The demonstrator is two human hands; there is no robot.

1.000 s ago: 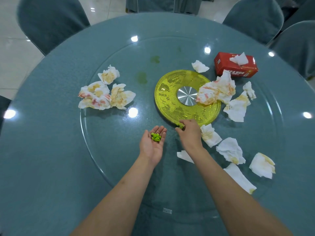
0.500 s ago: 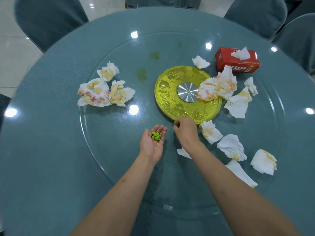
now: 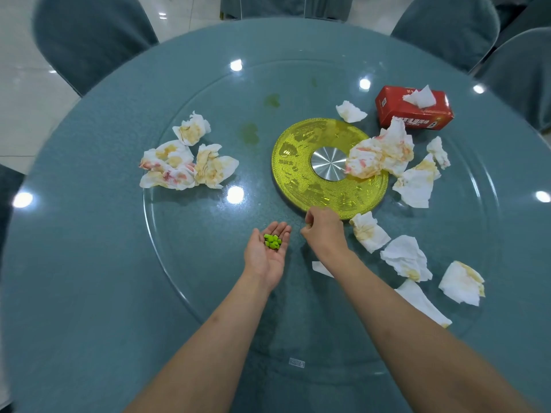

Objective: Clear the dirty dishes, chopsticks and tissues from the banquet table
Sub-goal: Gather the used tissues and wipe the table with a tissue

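Evidently far from done: no dishes or chopsticks in view, yet soiled tissues [image 3: 189,162] litter the glass turntable [image 3: 208,263]. Left hand [image 3: 268,253] lies flat, cupping green scraps [image 3: 272,241]; right hand [image 3: 323,232] is curled (contents indiscernible).

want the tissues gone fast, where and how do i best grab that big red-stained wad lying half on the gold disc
Take the big stained wad from straight above, fingers closing across its bunched middle. It is a loose, puffed crumple lying partly on the gold disc, with raised folds on top and no firm edge, so a top pinch should gather it whole. A sideways scoop would probably snag the neighbouring tissue.
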